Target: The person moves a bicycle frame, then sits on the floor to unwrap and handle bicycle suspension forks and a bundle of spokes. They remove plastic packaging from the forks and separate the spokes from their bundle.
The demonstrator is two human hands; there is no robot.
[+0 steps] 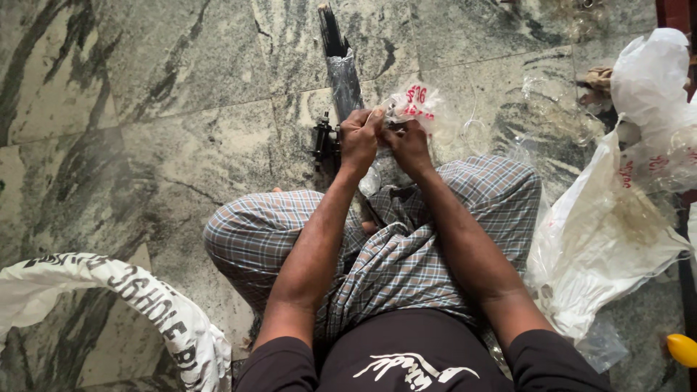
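Observation:
I sit cross-legged on a grey marble floor in a checked cloth. Both arms reach forward. My left hand (360,135) and my right hand (409,143) are closed side by side on a small clear plastic bag (416,101) with red markings, held just above my knees. Under the hands a long dark metal part (343,80), partly wrapped in clear plastic, lies on the floor and points away from me. A black fitting (323,138) sticks out from its left side beside my left hand.
A heap of white and clear plastic bags (617,218) lies at my right. A white printed sack (131,297) curls at the lower left. A yellow object (682,350) shows at the right edge. Loose clear wrapping (552,109) covers the floor ahead right.

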